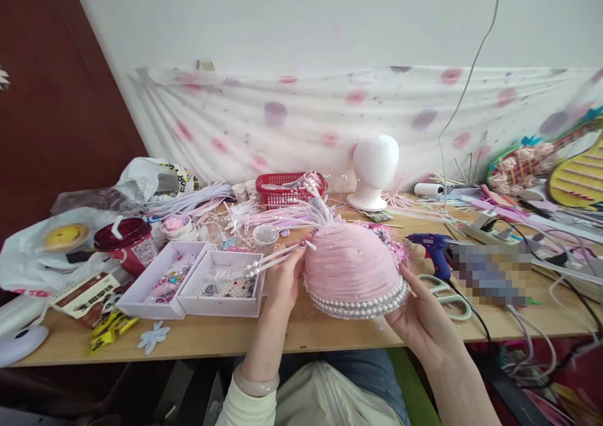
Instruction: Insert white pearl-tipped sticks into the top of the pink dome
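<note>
Between my two hands is a pink, ribbed, dome-shaped hat (353, 262) with rows of pearl beads (360, 308) round its lower edge. White and lilac plumes and pink trimmings stick out behind it. My left hand (285, 275) grips the hat's left side, and thin white stems tipped with pearls (271, 261) are also between its fingers. On the right, my right hand (419, 313) holds the beaded rim, with its fingers partly behind the hat. A blue glue gun (434, 250) and pale green scissors (450, 297) lie just beyond my right hand.
Two white boxes (181, 306) of beads and gems stand to the left, near a dark red cup (127, 247). Behind the hat are a red basket (273, 193) and a white foam head (375, 168). Cables and a power strip (490, 228) crowd the right side.
</note>
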A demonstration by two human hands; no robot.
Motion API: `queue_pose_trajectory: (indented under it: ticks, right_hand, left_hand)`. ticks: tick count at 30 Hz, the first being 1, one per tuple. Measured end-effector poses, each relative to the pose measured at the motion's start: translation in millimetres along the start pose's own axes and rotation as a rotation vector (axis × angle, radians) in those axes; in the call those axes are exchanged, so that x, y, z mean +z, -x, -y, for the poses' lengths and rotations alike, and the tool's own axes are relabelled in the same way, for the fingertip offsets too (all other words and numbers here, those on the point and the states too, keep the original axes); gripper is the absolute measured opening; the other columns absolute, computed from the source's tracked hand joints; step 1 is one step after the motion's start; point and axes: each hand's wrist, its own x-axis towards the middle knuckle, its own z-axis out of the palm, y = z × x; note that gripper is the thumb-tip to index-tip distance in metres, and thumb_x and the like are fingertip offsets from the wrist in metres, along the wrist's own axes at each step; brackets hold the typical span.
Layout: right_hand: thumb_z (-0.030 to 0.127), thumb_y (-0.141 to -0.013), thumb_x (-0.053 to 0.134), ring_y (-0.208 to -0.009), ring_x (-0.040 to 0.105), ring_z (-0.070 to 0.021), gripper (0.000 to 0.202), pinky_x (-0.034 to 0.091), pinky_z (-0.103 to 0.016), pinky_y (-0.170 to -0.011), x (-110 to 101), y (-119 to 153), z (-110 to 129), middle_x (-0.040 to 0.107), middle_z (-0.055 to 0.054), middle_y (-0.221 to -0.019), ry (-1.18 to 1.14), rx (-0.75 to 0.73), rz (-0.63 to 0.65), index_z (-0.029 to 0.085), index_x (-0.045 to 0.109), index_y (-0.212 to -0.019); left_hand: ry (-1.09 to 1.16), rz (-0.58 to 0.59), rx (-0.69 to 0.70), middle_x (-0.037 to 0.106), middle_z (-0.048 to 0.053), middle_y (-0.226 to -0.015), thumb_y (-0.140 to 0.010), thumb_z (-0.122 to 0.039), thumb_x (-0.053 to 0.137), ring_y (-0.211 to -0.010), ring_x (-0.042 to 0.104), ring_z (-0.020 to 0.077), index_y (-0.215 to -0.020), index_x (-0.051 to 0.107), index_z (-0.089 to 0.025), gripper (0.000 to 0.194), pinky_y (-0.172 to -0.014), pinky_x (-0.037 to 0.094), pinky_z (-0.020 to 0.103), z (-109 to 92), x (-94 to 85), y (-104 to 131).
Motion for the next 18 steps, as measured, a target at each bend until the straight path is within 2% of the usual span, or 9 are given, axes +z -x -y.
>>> queue_pose_trajectory:
  ticks: [3, 5, 7, 9, 12, 15, 18]
  right_hand:
    - [0.016, -0.087, 0.055, -0.070, 0.072, -0.0113, 0.018, 0.060, -0.016, -0.060, 17, -4, 10, 0.075, -0.002, -0.085, -0.085, 0.072, 0.052, 0.018, 0.063, -0.104]
    - [0.013, -0.087, 0.056, -0.069, 0.071, -0.0097, 0.018, 0.060, -0.014, -0.061, 28, -11, 16, 0.075, 0.000, -0.083, -0.128, 0.058, 0.094, 0.019, 0.061, -0.103]
    - [0.012, -0.088, 0.055, -0.067, 0.071, -0.0081, 0.018, 0.060, -0.012, -0.062, 38, -20, 23, 0.074, 0.000, -0.082, -0.190, 0.045, 0.129, 0.018, 0.060, -0.105]
    - [0.013, -0.091, 0.052, -0.062, 0.068, -0.0063, 0.017, 0.058, -0.009, -0.057, 50, -28, 28, 0.072, 0.000, -0.080, -0.241, 0.088, 0.160, 0.016, 0.058, -0.106]
    - [0.013, -0.091, 0.051, -0.055, 0.064, -0.0049, 0.014, 0.056, -0.007, -0.050, 70, -38, 34, 0.066, 0.002, -0.073, -0.257, 0.178, 0.186, 0.016, 0.056, -0.104]
    - [0.011, -0.091, 0.050, -0.054, 0.062, -0.0053, 0.009, 0.057, -0.009, -0.056, 89, -42, 35, 0.060, 0.003, -0.066, -0.301, 0.202, 0.160, 0.016, 0.055, -0.097]
    - [0.011, -0.090, 0.050, -0.055, 0.061, -0.0064, 0.009, 0.058, -0.011, -0.057, 98, -44, 33, 0.056, 0.004, -0.061, -0.255, 0.166, 0.176, 0.017, 0.054, -0.086]
  left_hand:
    - [-0.011, -0.029, 0.106, 0.072, 0.008, -0.100, -0.065, -0.030, 0.075, -0.095, 0.067, 0.0211, -0.076, 0.068, -0.016, 0.019, -0.085, 0.053, 0.034, -3, -7.1, 4]
    - [-0.077, -0.001, 0.202, 0.071, 0.007, -0.102, -0.069, -0.031, 0.072, -0.091, 0.066, 0.0197, -0.073, 0.067, -0.017, 0.016, -0.083, 0.054, 0.035, -8, -17.7, 8]
    - [-0.200, 0.086, 0.321, 0.069, 0.008, -0.105, -0.074, -0.035, 0.070, -0.097, 0.065, 0.0222, -0.070, 0.068, -0.019, 0.017, -0.085, 0.054, 0.037, -15, -28.0, 14]
    - [-0.413, 0.210, 0.450, 0.066, 0.009, -0.116, -0.076, -0.035, 0.070, -0.112, 0.059, 0.0269, -0.071, 0.071, -0.022, 0.015, -0.094, 0.051, 0.042, -22, -33.6, 21]
    - [-0.780, 0.328, 0.617, 0.052, 0.006, -0.139, -0.078, -0.029, 0.070, -0.129, 0.047, 0.0300, -0.078, 0.077, -0.026, 0.007, -0.108, 0.041, 0.049, -27, -30.4, 26]
    - [-0.936, 0.309, 0.767, 0.042, 0.002, -0.149, -0.079, -0.023, 0.068, -0.133, 0.044, 0.0292, -0.080, 0.078, -0.026, 0.010, -0.113, 0.037, 0.048, -19, -20.4, 20]
    - [-0.951, 0.217, 0.839, 0.043, 0.005, -0.148, -0.080, -0.019, 0.066, -0.131, 0.048, 0.0274, -0.086, 0.077, -0.023, 0.014, -0.110, 0.041, 0.043, -8, -12.6, 3]
